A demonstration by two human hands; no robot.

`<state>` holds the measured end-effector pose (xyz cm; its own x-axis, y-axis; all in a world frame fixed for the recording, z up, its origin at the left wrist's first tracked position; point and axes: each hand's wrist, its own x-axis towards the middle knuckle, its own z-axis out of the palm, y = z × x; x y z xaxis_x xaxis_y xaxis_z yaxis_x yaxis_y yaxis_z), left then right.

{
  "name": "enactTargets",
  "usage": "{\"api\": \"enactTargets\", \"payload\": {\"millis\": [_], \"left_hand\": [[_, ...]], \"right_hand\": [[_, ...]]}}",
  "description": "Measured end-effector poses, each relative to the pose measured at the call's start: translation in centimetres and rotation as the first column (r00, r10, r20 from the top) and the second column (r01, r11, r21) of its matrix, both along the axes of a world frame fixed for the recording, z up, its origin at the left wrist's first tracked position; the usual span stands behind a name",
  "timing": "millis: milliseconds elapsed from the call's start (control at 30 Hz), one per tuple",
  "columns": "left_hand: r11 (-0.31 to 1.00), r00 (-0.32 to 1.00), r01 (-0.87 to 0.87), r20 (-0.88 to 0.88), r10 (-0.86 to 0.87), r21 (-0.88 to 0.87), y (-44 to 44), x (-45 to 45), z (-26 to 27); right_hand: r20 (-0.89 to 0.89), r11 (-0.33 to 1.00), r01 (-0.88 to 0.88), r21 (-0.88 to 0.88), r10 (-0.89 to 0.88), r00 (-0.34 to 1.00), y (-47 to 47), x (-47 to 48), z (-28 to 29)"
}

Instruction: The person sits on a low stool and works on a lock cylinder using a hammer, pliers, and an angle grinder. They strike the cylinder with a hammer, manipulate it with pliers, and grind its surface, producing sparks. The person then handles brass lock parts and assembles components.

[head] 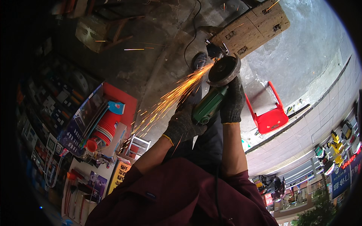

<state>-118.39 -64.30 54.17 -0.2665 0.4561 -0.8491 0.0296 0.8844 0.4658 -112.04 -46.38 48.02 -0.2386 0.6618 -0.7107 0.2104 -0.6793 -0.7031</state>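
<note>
A green angle grinder (210, 104) is held in both my gloved hands. My left hand (183, 125) wraps the rear of its body, and my right hand (233, 100) grips it up near the guard. The grinder's dark disc (222, 67), partly ringed by a metal guard, meets a small metal piece (217, 58) by the end of a wooden bench (251, 28). Orange sparks (175, 99) stream from the contact down to the left. A shiny metal fitting (225, 48) sits at the bench's end; the disc and guard hide part of the work.
My shoe (199, 60) is close to the spark stream. A black cable (195, 31) trails over the concrete floor. On the right stands a red plastic chair (273, 120). At left are a red-edged display stand (120, 97) with stacked red goods and a wooden stool (92, 32).
</note>
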Motion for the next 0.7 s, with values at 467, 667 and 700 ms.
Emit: {"api": "enactTargets", "payload": {"millis": [467,667,700], "left_hand": [[0.994,0.985,-0.103,0.132,0.107,-0.039,0.3,-0.6,0.2],[0.996,0.993,-0.038,0.105,0.047,-0.086,0.8,-0.6,0.4],[0.996,0.994,-0.053,0.086,0.06,-0.073,0.8,-0.6,0.4]], "right_hand": [[0.072,0.985,-0.168,-0.039,0.17,0.983,0.1,0.9,-0.8],[0.109,0.979,-0.203,-0.011,0.203,0.973,0.4,0.8,-0.7],[0.056,0.986,-0.165,-0.016,0.165,0.985,0.4,0.8,-0.7]]}}
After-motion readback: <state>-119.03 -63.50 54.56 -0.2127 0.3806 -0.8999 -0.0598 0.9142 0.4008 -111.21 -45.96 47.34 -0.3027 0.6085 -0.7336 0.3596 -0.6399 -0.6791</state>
